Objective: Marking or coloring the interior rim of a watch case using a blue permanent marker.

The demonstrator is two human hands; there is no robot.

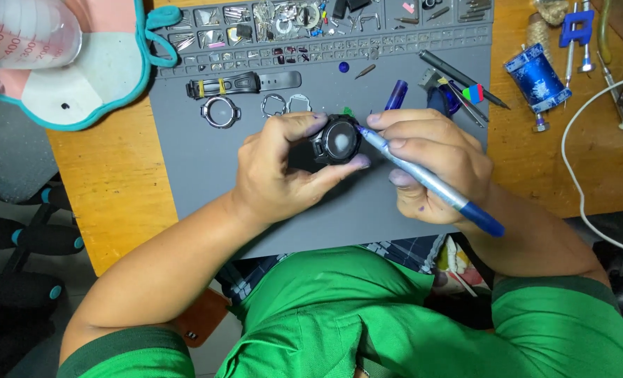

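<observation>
A: Nearest first. The left hand [273,168] has its grip closed around a black watch case [338,140], thumb at the case's 5 o'clock, index finger over the top at 11. The case is lifted a little off the grey work mat [199,175], dial side up.

B: And the right hand [430,164]?

A: Its grip is closed on a silver tool with a blue handle [423,178], held like a pen. The tip meets the case edge at about 2 o'clock.

B: Risks, as you judge them?

A: Three. The tip sits on a rounded rim, so a push too hard could skid it across the glass and scratch it. The case is pinched by only two fingertips, so a sideways shove could twist it loose. And anything small freed at the tip could spring off the mat towards the desk [115,175] edge at 8 o'clock, then the floor.

B: Farther out?

A: At 11 o'clock from the case lie a metal bezel ring [220,112] and two smaller rings [285,104], with a black strap piece [241,85] beyond. A sweeping wrist could scatter them. Farthest, the parts tray [325,28] at 12 o'clock holds loose bits; a jolt to the desk would mix them.
</observation>
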